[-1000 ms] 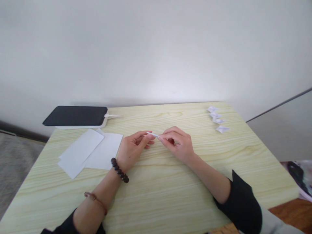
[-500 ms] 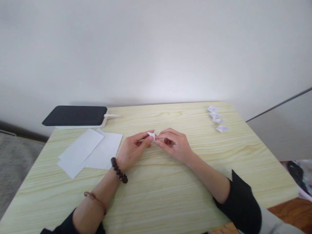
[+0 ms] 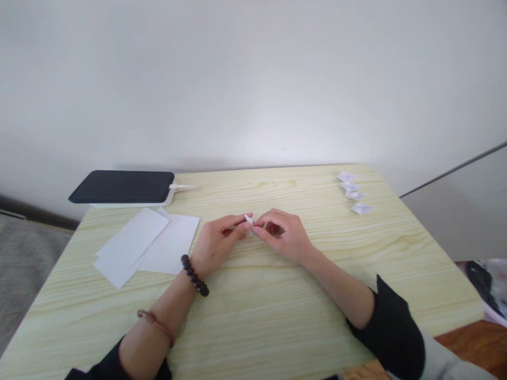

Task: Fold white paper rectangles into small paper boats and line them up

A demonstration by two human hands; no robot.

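Note:
A small folded white paper (image 3: 249,219) is pinched between my two hands over the middle of the table, and the fingers hide most of it. My left hand (image 3: 222,236) grips it from the left with thumb and fingers closed. From the right, my right hand (image 3: 285,235) holds its other side between thumb and forefinger. Several small pointed folded paper pieces (image 3: 362,208) stand in a loose column at the back right. White paper sheets (image 3: 170,245) lie overlapping to the left of my left hand.
A dark-screened phone (image 3: 122,187) rests on a white block at the back left, with a white cable (image 3: 182,187) at its right end. The light wood-grain table (image 3: 253,322) meets a white wall (image 3: 253,89). Something brown (image 3: 366,371) shows at the bottom edge.
The folded paper has turned a little and less of it shows between the fingers. My right fingertips have closed in slightly on it; the other things stay put.

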